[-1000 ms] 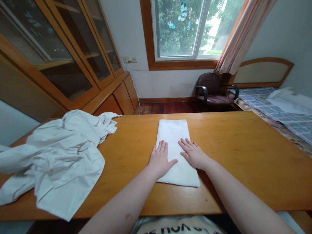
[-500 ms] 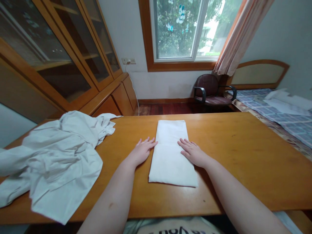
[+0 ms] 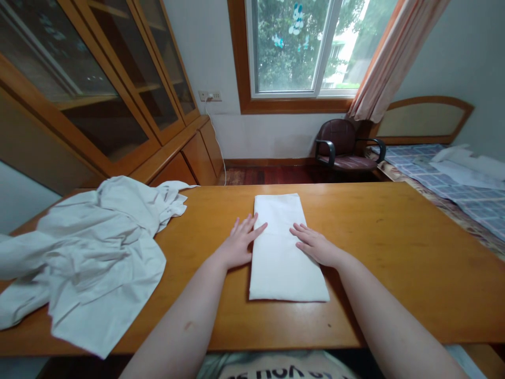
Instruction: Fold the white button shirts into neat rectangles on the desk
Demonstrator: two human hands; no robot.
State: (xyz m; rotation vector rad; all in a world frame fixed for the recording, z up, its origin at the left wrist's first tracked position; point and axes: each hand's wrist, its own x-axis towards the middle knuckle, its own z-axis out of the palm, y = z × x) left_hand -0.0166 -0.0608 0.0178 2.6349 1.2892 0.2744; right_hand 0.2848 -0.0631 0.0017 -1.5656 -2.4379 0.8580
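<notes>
A white cloth (image 3: 281,268), folded into a long flat rectangle, lies on the wooden table (image 3: 394,263) in front of me. My left hand (image 3: 239,243) rests at its left edge, fingers spread, with the thumb and fingertips over the cloth. On the opposite side my right hand (image 3: 313,245) lies with outstretched fingers on the right edge. Neither hand grips anything. Some of the cloth's right edge is hidden beneath my right hand.
A crumpled white cloth (image 3: 106,247) covers the table's left end and hangs past its front edge. Glass-door cabinets (image 3: 118,105) stand at the left. Beyond the table are an office chair (image 3: 341,145) and, at the right, a bed (image 3: 453,173).
The near end of the folded cloth has shifted to the right, so it lies straighter. My left hand has moved right and further onto the cloth; my right hand has barely moved.
</notes>
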